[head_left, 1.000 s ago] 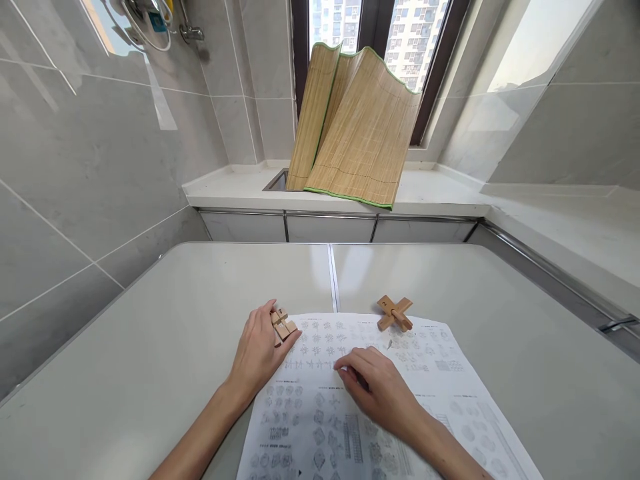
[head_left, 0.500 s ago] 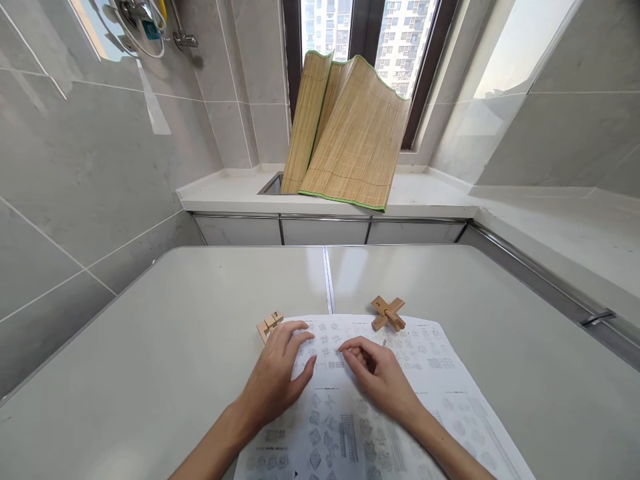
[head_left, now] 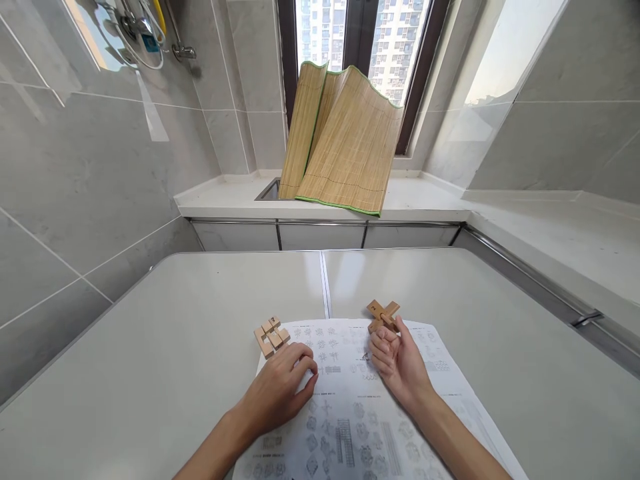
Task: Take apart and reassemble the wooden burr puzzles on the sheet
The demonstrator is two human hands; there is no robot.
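Well short of the worktop's far edge (head_left: 240, 255), the likely light, stiff cross (head_left: 377, 309) suits an end pinch; left grip (head_left: 283, 387) loosely open, right grip (head_left: 399, 363) unclear.

The cross (head_left: 382, 314) and block cluster (head_left: 275, 341) look like smooth wood, the sheet (head_left: 345, 398) paper, the tabletop (head_left: 215, 313) glossy.

Single view: camera worn on my head, facing forward and down over the glossy off-white table (head_left: 150, 373). Near range: my bare left hand (head_left: 286, 385) and my bare right hand (head_left: 397, 367) show whole in the lower half, bare forearms (head_left: 217, 441) entering from the bottom edge. Wide field: grey tiled walls (head_left: 100, 167) at both sides, dark-framed glass window (head_left: 357, 40) at top centre, well beyond the table.
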